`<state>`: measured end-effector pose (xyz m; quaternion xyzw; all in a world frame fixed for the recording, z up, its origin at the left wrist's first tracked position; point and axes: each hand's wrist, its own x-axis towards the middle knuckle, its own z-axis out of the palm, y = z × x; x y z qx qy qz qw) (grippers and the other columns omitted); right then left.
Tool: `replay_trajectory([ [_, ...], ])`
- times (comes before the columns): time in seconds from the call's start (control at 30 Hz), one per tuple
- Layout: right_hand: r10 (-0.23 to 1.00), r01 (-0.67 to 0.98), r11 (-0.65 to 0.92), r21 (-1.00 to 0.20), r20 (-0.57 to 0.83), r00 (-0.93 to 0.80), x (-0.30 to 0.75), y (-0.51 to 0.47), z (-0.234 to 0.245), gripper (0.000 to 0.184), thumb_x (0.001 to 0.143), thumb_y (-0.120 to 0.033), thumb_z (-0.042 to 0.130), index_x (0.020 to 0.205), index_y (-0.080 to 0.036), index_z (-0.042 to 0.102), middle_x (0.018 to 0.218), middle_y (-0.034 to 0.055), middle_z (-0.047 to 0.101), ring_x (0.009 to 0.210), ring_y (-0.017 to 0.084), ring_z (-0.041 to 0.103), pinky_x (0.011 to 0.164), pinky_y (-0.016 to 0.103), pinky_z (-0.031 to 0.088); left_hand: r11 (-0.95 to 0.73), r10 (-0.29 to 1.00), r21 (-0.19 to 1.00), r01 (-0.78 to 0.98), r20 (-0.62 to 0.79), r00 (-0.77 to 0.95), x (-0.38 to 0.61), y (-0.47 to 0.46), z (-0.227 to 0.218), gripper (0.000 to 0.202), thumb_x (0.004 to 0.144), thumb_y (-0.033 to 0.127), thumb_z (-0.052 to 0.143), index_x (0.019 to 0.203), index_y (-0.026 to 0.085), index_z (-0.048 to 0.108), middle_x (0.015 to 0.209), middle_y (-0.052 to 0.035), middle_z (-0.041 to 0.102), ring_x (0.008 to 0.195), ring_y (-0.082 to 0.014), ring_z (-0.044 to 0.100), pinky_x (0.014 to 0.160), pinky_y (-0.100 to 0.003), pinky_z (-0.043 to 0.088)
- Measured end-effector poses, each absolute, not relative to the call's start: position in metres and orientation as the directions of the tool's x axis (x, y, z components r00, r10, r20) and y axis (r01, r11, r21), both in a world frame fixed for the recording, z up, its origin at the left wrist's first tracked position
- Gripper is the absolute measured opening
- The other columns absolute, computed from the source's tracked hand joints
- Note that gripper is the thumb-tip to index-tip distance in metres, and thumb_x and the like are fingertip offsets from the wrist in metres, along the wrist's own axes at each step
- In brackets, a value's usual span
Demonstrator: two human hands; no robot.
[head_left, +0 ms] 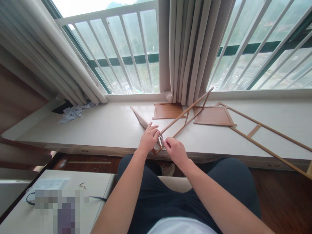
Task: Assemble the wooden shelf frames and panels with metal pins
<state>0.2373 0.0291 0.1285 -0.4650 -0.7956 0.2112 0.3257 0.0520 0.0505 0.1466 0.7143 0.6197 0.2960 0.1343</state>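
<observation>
Pale curtains (180, 48) hang beside white window railings (109, 13), crumpled paper (72, 113) lying at left.

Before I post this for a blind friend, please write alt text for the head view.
A person's left hand and right hand work close together at the near end of a slim brown wooden frame, the right pinching a thin pale rod. Two flat brown wooden panels and another brown wooden frame lie on a white window ledge.
</observation>
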Motion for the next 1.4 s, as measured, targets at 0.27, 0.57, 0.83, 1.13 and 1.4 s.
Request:
replay_trajectory([
  [0.27, 0.883, 0.594, 0.468, -0.654, 0.309, -0.355, 0.237, 0.029, 0.125, 0.029, 0.102, -0.026, 0.053, 0.074, -0.022, 0.055, 0.072, 0.0006, 0.061, 0.065, 0.016, 0.049, 0.063, 0.029, 0.027, -0.194, 0.965, 0.561, 0.805, 0.256, 0.054, 0.052, 0.051, 0.146, 0.03, 0.101, 0.029, 0.047, 0.083, 0.021, 0.069, 0.138, -0.0056, 0.068, 0.154, -0.0285, 0.036, 0.129, -0.049, 0.032],
  [0.57, 0.868, 0.595, 0.495, -0.633, 0.324, -0.377, 0.234, 0.029, 0.129, 0.029, 0.102, -0.025, 0.053, 0.074, -0.021, 0.055, 0.073, 0.001, 0.062, 0.065, 0.015, 0.049, 0.063, 0.029, 0.027, -0.193, 0.966, 0.556, 0.808, 0.253, 0.057, 0.052, 0.051, 0.147, 0.031, 0.102, 0.029, 0.046, 0.083, 0.02, 0.069, 0.138, -0.0064, 0.067, 0.155, -0.029, 0.035, 0.129, -0.049, 0.032],
  [0.83, 0.835, 0.654, 0.549, -0.52, 0.362, -0.413, 0.237, 0.03, 0.132, 0.026, 0.103, -0.025, 0.054, 0.078, -0.02, 0.06, 0.079, 0.0022, 0.066, 0.069, 0.015, 0.054, 0.063, 0.029, 0.026, -0.206, 0.961, 0.558, 0.804, 0.27, 0.059, 0.051, 0.052, 0.144, 0.031, 0.101, 0.029, 0.046, 0.082, 0.021, 0.069, 0.136, -0.006, 0.068, 0.154, -0.0278, 0.037, 0.129, -0.049, 0.033],
  [1.13, 0.709, 0.64, 0.695, -0.328, 0.463, -0.532, 0.242, 0.036, 0.125, 0.034, 0.109, -0.026, 0.047, 0.079, -0.019, 0.062, 0.08, 0.0042, 0.064, 0.073, 0.015, 0.053, 0.066, 0.029, 0.03, -0.209, 0.96, 0.557, 0.804, 0.272, 0.061, 0.053, 0.051, 0.147, 0.032, 0.101, 0.028, 0.045, 0.081, 0.021, 0.069, 0.135, -0.0075, 0.069, 0.152, -0.0278, 0.039, 0.13, -0.051, 0.031],
  [1.4, 0.67, 0.631, 0.731, -0.259, 0.451, -0.591, 0.25, 0.045, 0.124, 0.035, 0.109, -0.029, 0.048, 0.08, -0.019, 0.065, 0.079, 0.0044, 0.063, 0.072, 0.015, 0.051, 0.064, 0.029, 0.028, -0.21, 0.962, 0.547, 0.811, 0.265, 0.07, 0.053, 0.051, 0.149, 0.032, 0.101, 0.028, 0.044, 0.081, 0.021, 0.068, 0.135, -0.0066, 0.069, 0.152, -0.0275, 0.039, 0.129, -0.051, 0.031],
])
